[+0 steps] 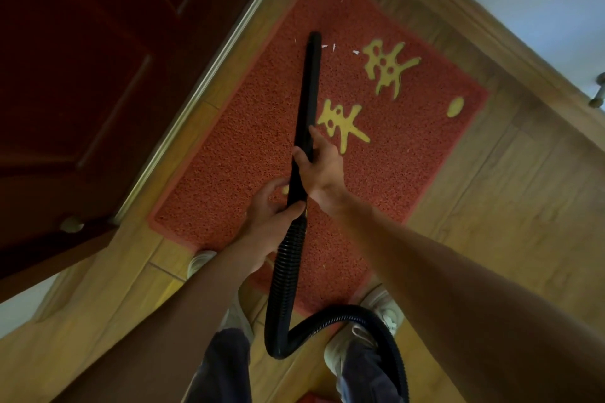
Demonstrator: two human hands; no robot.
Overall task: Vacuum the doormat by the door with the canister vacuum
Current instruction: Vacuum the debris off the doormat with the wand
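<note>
Two hands, one black vacuum wand [306,91], one doormat.

Item 1: doormat [229,157]. Red, coarse looped pile, yellow characters [386,69] on its right half. It lies flat on the wooden floor [491,206], its long left edge just beside the metal threshold strip [203,85] of a dark red door [82,75].

Item 2: wand. A rigid black tube, slanted away from the person, with its tip resting on the far part of the doormat.

Item 3: scraps [355,51]. A few small white bits on the mat, just right of the wand tip, one more just left of it.

Item 4: hose [284,271]. Black and ribbed, it runs down from the wand's near end, bends between the feet and leaves the view at the lower right.

Item 5: left hand [271,206]. Its fingers curl round the wand's near end, where the hose joins.

Item 6: right hand [322,167]. It grips the wand higher up, thumb on the left side and one finger laid along the tube.

Item 7: shoes [386,307]. A pale pair, at the mat's near edge.
</note>
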